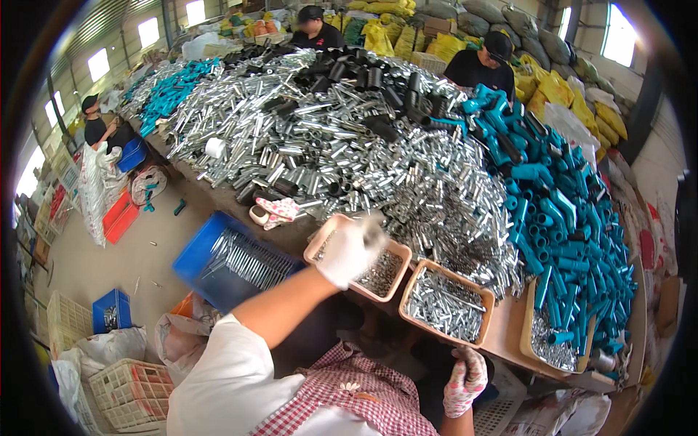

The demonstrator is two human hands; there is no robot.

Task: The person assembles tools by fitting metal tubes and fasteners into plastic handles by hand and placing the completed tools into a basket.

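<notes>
My left hand (352, 251), in a white glove, is over a beige tray (314, 251) of small metal parts at the table's near edge. Motion smears its fingers, so whether it grips anything is unclear. My right hand (465, 381), in a white and pink patterned glove, hangs just off the edge, below a second tray (465, 339) full of short silver metal pieces. Its fingers are curled together; what they hold, if anything, is hidden. Behind both trays rises a big heap of silver metal tubes and fittings (291, 123).
A blue crate (190, 254) of metal rods stands left of the trays. Teal plastic handles (567, 218) pile up at right, beside another tray (529, 327). A pink and white glove (280, 211) lies by the heap. Three people (320, 33) are around the table.
</notes>
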